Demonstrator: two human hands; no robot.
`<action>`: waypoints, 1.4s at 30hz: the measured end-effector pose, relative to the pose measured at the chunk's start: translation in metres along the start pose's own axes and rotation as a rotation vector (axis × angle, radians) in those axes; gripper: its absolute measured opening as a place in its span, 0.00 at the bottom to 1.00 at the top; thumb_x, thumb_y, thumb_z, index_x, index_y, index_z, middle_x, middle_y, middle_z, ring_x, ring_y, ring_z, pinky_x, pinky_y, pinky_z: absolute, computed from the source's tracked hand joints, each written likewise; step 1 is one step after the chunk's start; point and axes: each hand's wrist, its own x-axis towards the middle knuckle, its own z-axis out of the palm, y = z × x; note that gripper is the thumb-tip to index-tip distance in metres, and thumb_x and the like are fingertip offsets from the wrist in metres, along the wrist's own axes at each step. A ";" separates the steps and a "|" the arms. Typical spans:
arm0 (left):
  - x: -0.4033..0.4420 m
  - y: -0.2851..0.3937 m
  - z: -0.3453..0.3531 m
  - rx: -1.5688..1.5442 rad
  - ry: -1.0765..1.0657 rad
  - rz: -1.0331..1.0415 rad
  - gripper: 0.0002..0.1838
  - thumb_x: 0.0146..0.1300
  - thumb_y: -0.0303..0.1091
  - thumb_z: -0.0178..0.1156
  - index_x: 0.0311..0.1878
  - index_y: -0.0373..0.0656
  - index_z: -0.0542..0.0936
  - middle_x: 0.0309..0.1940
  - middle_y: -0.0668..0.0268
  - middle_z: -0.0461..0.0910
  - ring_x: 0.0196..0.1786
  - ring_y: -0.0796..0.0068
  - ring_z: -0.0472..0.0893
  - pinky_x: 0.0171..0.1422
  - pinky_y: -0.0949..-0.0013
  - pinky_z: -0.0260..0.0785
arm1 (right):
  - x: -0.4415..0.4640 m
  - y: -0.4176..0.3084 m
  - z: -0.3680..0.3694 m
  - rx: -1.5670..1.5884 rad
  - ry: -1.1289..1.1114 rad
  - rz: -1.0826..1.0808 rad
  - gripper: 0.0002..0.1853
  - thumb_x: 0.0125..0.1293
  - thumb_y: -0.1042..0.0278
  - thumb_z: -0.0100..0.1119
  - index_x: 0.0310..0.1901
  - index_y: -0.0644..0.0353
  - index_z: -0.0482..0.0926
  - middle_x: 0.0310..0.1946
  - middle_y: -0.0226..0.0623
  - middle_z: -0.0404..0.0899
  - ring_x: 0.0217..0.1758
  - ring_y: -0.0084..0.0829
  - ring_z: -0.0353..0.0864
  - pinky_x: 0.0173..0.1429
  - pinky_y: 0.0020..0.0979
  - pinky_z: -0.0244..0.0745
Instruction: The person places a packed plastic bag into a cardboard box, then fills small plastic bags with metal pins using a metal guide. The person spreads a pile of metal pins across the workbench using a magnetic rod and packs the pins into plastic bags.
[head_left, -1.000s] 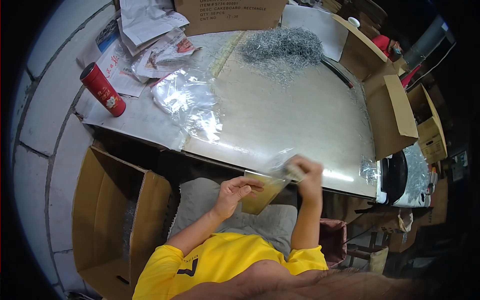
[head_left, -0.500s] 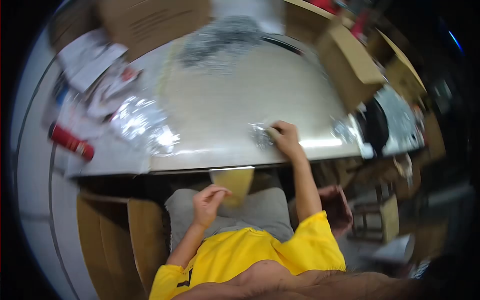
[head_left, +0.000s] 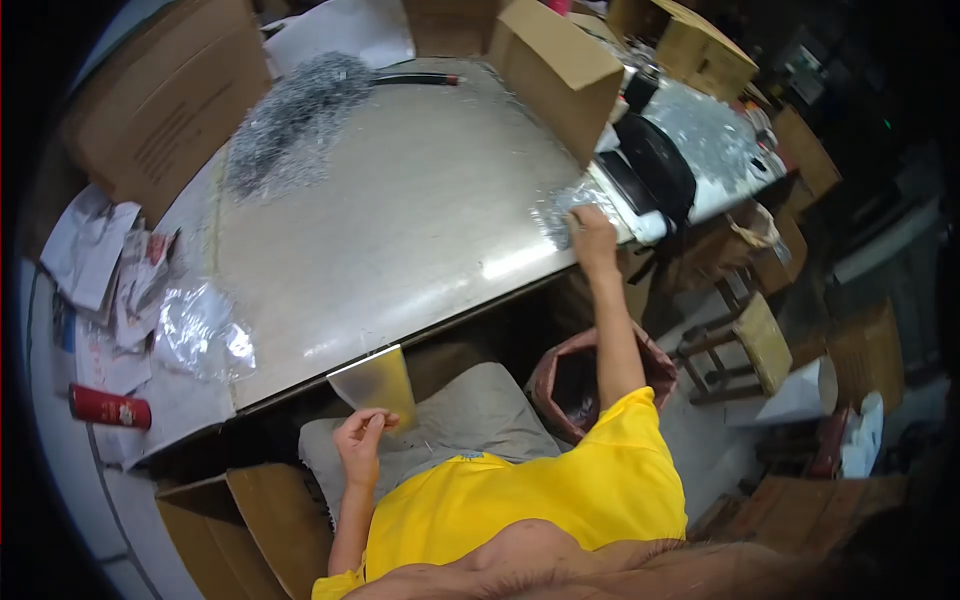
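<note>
The left hand (head_left: 362, 440) is pinching a translucent sheet (head_left: 378, 386) while the right hand (head_left: 592, 236), grip unclear, is resting at shiny plastic pieces (head_left: 553, 214).

Right hand (head_left: 595, 238) is covering part of the clear plastic pile (head_left: 552, 212), grip not showing. Left hand (head_left: 362, 440) is hiding 1 corner of the yellowish pouch (head_left: 378, 383). Box print (head_left: 168, 138) is blurring past reading. Lower-left carton (head_left: 285, 520) is running off-frame.

Ylw see-thru sheet (head_left: 377, 387), tilted, nr table (head_left: 380, 230), clear pcs (head_left: 554, 216), on table
</note>
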 end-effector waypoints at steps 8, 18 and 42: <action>0.038 0.038 -0.009 0.150 0.178 0.265 0.05 0.66 0.22 0.56 0.40 0.32 0.80 0.33 0.61 0.83 0.37 0.74 0.82 0.45 0.72 0.75 | 0.053 -0.122 0.023 0.249 -0.148 -0.205 0.15 0.62 0.77 0.59 0.51 0.61 0.78 0.51 0.46 0.78 0.57 0.47 0.76 0.59 0.37 0.71; 0.093 0.061 -0.056 0.498 0.365 0.593 0.06 0.61 0.16 0.55 0.39 0.31 0.79 0.30 0.57 0.83 0.32 0.67 0.83 0.40 0.72 0.74 | 0.152 -0.366 0.260 0.511 -0.624 -0.338 0.19 0.68 0.58 0.52 0.56 0.58 0.77 0.52 0.48 0.78 0.59 0.49 0.75 0.61 0.41 0.69; 0.079 0.020 -0.079 0.750 0.456 0.736 0.03 0.57 0.22 0.62 0.32 0.39 0.78 0.31 0.61 0.75 0.35 0.63 0.77 0.40 0.65 0.69 | -0.029 -0.275 0.085 0.688 -0.628 -0.308 0.21 0.67 0.72 0.55 0.61 0.64 0.70 0.62 0.46 0.71 0.67 0.41 0.68 0.70 0.35 0.62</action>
